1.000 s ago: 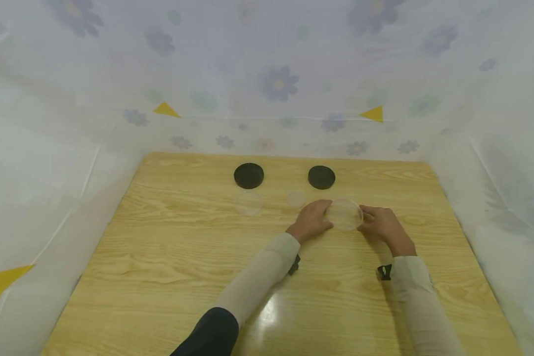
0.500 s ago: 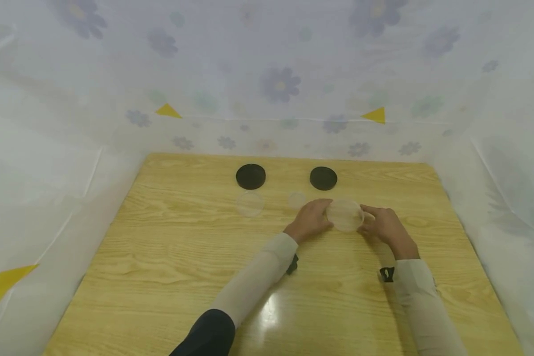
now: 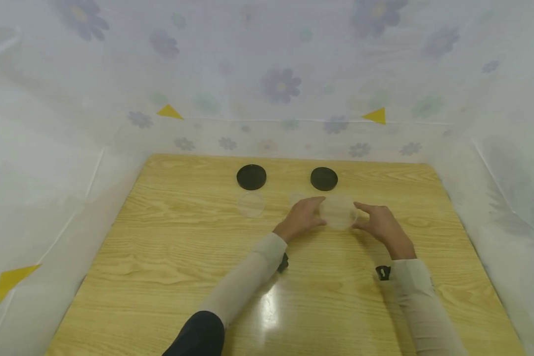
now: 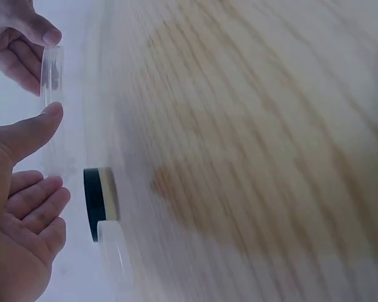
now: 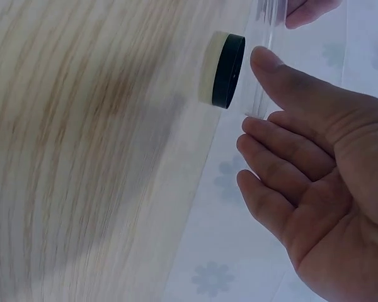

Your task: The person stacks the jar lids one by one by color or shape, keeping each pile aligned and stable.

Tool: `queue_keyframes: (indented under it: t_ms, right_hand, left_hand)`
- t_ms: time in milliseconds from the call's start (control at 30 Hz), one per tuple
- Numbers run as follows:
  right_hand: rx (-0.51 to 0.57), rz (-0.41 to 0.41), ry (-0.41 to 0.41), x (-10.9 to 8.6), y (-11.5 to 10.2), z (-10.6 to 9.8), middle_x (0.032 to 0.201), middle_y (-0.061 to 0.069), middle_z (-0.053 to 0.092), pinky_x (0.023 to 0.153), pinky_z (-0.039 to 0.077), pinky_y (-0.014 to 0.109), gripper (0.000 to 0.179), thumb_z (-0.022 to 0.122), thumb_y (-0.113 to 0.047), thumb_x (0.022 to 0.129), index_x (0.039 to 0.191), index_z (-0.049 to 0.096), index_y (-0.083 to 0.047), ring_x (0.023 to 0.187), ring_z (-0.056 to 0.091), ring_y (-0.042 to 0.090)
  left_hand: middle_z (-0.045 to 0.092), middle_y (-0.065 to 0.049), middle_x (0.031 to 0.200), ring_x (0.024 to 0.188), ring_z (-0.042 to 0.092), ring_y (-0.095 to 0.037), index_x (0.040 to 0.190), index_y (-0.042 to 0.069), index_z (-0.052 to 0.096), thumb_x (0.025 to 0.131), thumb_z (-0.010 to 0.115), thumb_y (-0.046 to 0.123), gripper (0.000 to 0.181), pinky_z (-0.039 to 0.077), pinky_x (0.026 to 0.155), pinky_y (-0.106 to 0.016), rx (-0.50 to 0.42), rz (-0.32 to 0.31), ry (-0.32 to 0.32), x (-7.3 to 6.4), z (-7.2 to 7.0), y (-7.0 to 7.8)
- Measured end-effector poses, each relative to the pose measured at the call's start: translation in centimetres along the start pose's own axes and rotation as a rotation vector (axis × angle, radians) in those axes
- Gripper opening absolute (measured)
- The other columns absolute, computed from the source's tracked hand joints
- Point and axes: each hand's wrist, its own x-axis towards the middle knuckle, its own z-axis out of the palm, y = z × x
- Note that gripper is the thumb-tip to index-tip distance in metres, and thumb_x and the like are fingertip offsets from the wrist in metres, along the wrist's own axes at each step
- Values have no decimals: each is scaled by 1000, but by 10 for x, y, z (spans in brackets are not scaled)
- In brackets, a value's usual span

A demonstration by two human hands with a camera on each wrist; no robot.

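A clear, shallow petri dish is held between my two hands, raised a little above the wooden table. My left hand pinches its left edge, thumb on the near side and fingers on the far side. On the opposite edge, the thumb and fingers of my right hand grip it. Seen edge-on in the left wrist view, the petri dish spans both hands. The right wrist view shows its clear wall between my right thumb and fingers. Part of a small clear disc shows behind my left hand.
Two black round shallow dishes, one left and one right, lie near the back edge of the table. A clear round dish lies in front of the left one. White flower-print sheeting encloses the table.
Both hands have shifted slightly left with the clear petri dish between them. My left hand now covers more of the small clear disc. The black dishes have stayed put.
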Motion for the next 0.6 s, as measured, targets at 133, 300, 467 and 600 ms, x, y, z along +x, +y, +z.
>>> queue_keyframes:
  t_ms: [133, 300, 467, 600]
  right_hand:
    - [9, -3, -17, 1, -5, 2, 129, 33, 52, 80, 51, 48, 71, 70, -33, 85, 143, 40, -4, 65, 59, 25]
    - [7, -6, -26, 1, -15, 0, 86, 19, 64, 72, 48, 39, 70, 69, -31, 86, 143, 40, -5, 48, 41, 13]
    - [-14, -25, -16, 4, -24, 2, 64, 10, 54, 77, 48, 43, 69, 70, -30, 86, 143, 41, -6, 48, 38, 14]
    - [-24, -51, 3, 7, -32, 4, 81, 21, 65, 85, 51, 50, 68, 71, -30, 85, 141, 43, -5, 60, 54, 21]
  left_hand:
    - [49, -3, 144, 133, 46, -18, 140, 10, 45, 83, 74, 29, 67, 35, 113, -27, 2, -6, -8, -5, -6, -3]
    - [48, -4, 145, 133, 46, -19, 141, 9, 44, 83, 73, 29, 68, 36, 113, -28, -3, -26, -14, -12, -14, -5]
    - [48, -3, 144, 133, 47, -20, 141, 10, 44, 83, 74, 29, 69, 36, 113, -29, -19, -36, 4, -20, -19, -12]
    - [48, -3, 145, 133, 47, -20, 142, 11, 43, 82, 74, 31, 70, 37, 113, -30, -19, -40, 2, -25, -21, -19]
